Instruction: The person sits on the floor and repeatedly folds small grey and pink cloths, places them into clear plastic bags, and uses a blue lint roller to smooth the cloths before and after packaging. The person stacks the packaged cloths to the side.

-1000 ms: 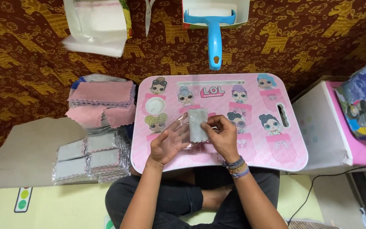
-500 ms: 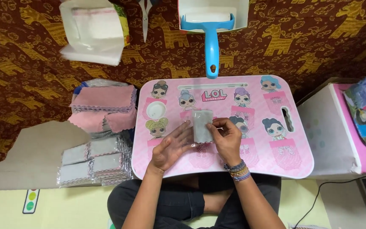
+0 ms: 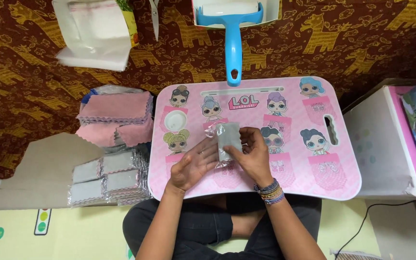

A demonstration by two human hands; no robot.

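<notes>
**Q:** Fingers first: what are they doing?

**A:** Those of the right hand are closed on a small grey cloth in a clear sleeve, thumb against its lower edge. The left hand lies half-open beside it, fingertips touching the crinkled plastic on the packet's left side rather than clamping it.

**Q:** Where does the packet sit?

**A:** Just above the middle of the pink lap tray, which rests over the person's crossed legs. Whether the packet's lower end touches the tray cannot be told.

**Q:** Why held so?

**A:** As a judgement: one hand pins the cloth, the other steadies the loose film, so the sleeve stays flat and square.

**Q:** And outward from the hands?

**A:** To the left of the tray, a stack of pink cloths with scalloped edges lies above a pile of bagged grey cloths; both are within easy reach of the left hand. Beyond the tray's far edge stand a blue-handled roller and a bundle of clear bags. A white box sits close to the tray's right edge.

**Q:** Open room?

**A:** The tray's right half is bare of objects; its left edge is crowded by the piles.
</notes>
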